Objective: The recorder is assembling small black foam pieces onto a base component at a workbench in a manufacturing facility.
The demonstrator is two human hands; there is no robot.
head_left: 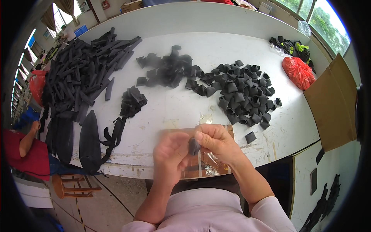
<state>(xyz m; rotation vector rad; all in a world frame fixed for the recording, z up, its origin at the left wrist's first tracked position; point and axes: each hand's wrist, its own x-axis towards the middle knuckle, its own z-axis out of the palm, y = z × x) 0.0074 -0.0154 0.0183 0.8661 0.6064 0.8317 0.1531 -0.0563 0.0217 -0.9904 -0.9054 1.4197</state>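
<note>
At the table's front edge, my right hand (217,141) pinches a small dark fabric tube piece (194,147) between thumb and fingers. My left hand (170,150) is right beside that piece, on its left side; motion blur hides how its fingers stand and whether they touch it. Both hands are above a taped brown cardboard sheet (218,168). A pile of short black fabric tubes (241,92) spreads to the right beyond my hands. One separate black piece (251,137) lies closer to my right hand.
Long black fabric strips (83,65) are heaped at the far left, with some hanging over the edge. A blurry dark cluster (170,67) lies mid-table. At right are a red plastic bag (298,72) and a cardboard box (333,104). A person in red (27,152) sits left, near a wooden stool (73,185).
</note>
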